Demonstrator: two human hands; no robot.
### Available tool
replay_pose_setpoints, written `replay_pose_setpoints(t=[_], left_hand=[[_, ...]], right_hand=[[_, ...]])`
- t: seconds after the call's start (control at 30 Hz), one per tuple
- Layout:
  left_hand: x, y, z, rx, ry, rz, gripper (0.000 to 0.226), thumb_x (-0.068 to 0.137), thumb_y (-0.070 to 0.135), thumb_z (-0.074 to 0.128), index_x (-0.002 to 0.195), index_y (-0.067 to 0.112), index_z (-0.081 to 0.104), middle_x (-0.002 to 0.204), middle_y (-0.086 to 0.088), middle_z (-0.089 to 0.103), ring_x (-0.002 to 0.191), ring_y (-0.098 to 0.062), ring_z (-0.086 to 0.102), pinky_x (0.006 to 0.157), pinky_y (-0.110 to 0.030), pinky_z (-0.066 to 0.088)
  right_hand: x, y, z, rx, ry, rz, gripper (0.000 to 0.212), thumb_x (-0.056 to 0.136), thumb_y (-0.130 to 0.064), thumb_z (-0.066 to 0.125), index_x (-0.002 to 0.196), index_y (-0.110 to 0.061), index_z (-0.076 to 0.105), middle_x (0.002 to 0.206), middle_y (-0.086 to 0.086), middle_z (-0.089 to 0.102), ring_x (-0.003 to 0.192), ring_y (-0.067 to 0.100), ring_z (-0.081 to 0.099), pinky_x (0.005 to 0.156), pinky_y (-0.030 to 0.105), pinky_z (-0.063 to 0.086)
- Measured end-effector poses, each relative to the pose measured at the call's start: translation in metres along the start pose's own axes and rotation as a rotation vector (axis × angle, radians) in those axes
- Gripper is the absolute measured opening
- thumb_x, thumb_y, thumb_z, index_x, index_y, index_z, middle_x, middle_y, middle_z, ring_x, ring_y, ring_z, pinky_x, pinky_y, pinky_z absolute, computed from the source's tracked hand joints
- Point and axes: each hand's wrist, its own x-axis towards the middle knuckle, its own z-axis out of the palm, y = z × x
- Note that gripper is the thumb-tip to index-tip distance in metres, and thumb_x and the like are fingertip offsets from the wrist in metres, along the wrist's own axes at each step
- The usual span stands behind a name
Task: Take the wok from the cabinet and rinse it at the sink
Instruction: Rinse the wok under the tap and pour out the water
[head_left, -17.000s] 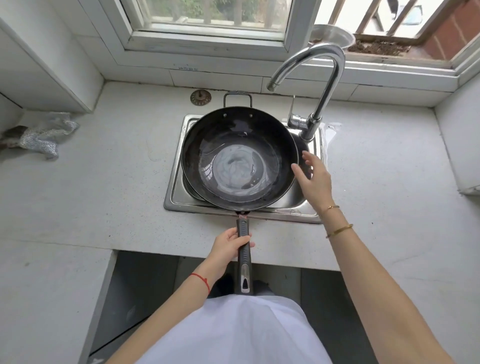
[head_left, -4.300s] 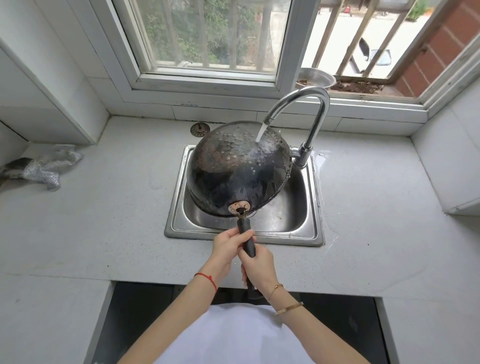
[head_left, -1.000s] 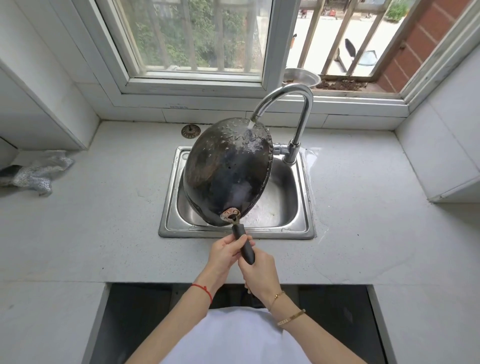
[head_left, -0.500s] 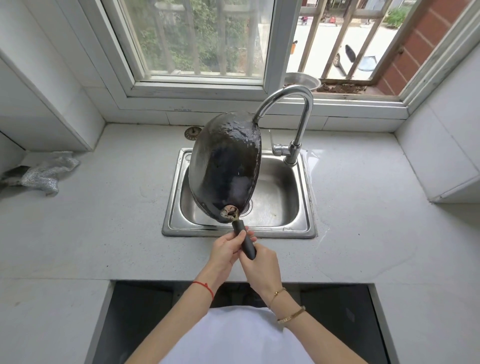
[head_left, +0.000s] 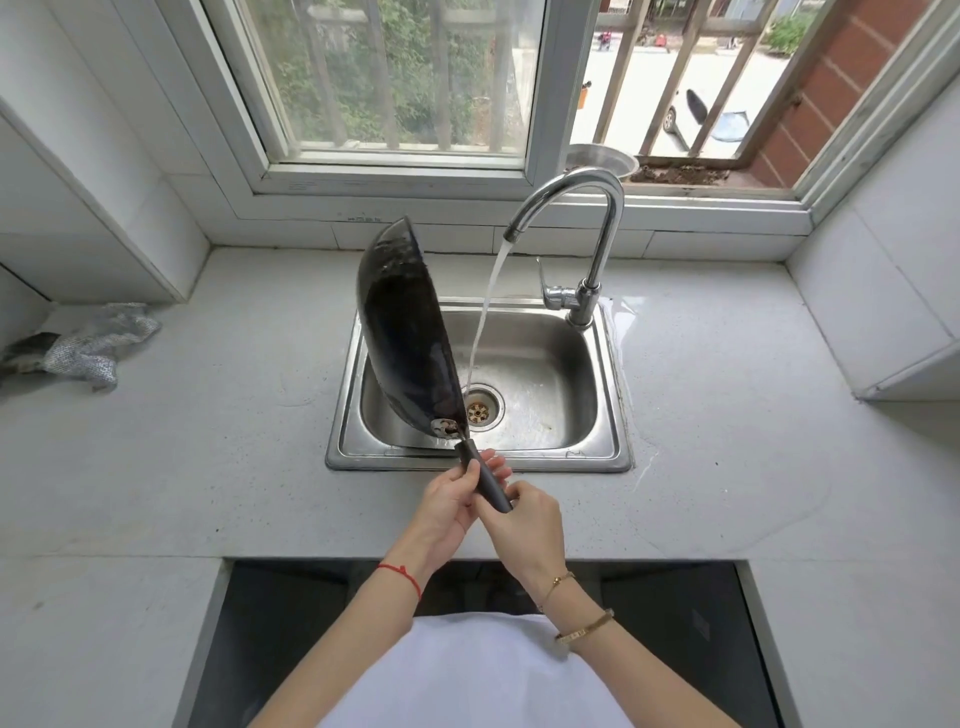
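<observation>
Pale stone bench (head_left: 208, 441) frames the steel sink (head_left: 608, 395) at centre, where the black wok (head_left: 400, 332) stands on edge left of the tap stream (head_left: 485, 312), long axis running up-frame from its handle (head_left: 485, 475), which both the left hand (head_left: 447, 506) and right hand (head_left: 524, 519) clasp with fingers (head_left: 470, 473) closed.

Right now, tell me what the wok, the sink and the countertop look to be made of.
Dark round wok: likely carbon steel or iron, a matte black, mottled, wet underside. Rectangular sink: stainless steel, with a brushed silvery sheen and reflections. Pale grey countertop: probably stone or a composite, smooth with fine speckles.
</observation>
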Motion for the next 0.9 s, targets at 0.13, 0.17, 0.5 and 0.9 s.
replay_pose_setpoints(t=[0.13,0.17,0.5,0.9], left_hand=[[-0.006,0.002,-0.003,-0.022,-0.001,-0.002,0.028,0.102,0.011,0.046,0.121,-0.002,0.061,0.113,-0.015,0.074,0.104,-0.023,0.072,0.085,-0.034,0.061],[-0.007,0.002,-0.003,-0.013,-0.003,-0.002,0.028,0.102,0.012,0.045,0.122,-0.002,0.06,0.113,-0.014,0.074,0.105,-0.022,0.072,0.089,-0.036,0.06],[-0.018,0.004,-0.003,0.097,-0.11,-0.035,0.034,0.104,0.017,0.041,0.125,-0.003,0.059,0.127,-0.017,0.068,0.121,-0.027,0.064,0.09,-0.03,0.057],[0.01,0.009,0.03,0.081,-0.101,-0.116,0.031,0.105,0.017,0.043,0.127,-0.001,0.055,0.124,-0.017,0.069,0.113,-0.025,0.069,0.085,-0.029,0.059]], right_hand=[[0.001,-0.007,-0.003,0.227,-0.153,0.165,0.027,0.08,-0.034,0.077,0.075,-0.012,0.061,0.058,0.004,0.062,0.042,0.012,0.06,0.041,0.023,0.051],[0.001,-0.009,-0.005,0.304,-0.224,0.22,0.025,0.082,-0.029,0.077,0.076,-0.009,0.062,0.054,0.003,0.06,0.037,0.011,0.056,0.039,0.021,0.048],[-0.005,-0.005,-0.014,0.516,-0.445,0.256,0.017,0.091,-0.013,0.064,0.079,-0.003,0.059,0.048,0.001,0.055,0.034,0.013,0.049,0.036,0.022,0.044],[0.013,-0.001,-0.014,0.291,-0.101,0.147,0.021,0.085,-0.012,0.062,0.064,-0.008,0.06,0.047,0.008,0.057,0.031,0.018,0.055,0.035,0.026,0.047]])
